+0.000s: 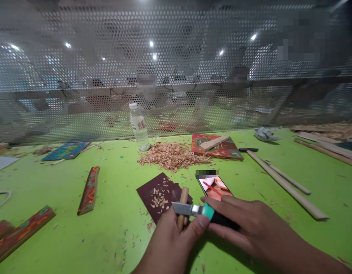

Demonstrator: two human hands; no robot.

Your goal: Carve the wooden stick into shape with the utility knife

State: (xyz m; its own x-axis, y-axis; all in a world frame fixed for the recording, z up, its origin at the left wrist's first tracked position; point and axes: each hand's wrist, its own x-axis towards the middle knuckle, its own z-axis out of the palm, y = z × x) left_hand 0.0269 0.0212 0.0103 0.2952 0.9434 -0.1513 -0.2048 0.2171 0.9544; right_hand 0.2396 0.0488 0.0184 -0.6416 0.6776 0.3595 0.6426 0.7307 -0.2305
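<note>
Wooden stick (184, 195), at six o'clock in the view, was gripped in the left hand (169, 239) over the counter (107, 236); whether that hand held a second piece I couldn't tell. The right hand (250, 217) was closed round the knife (209, 212), its blade across the stick. Shaving well called, I judged, for a low angle and light strokes. From the stick, I counted one phone (217, 186) at two o'clock, one dark sheet (170, 190) at ten, one bottle (140, 129) at eleven, three painted strips (89, 190) around nine.
</note>
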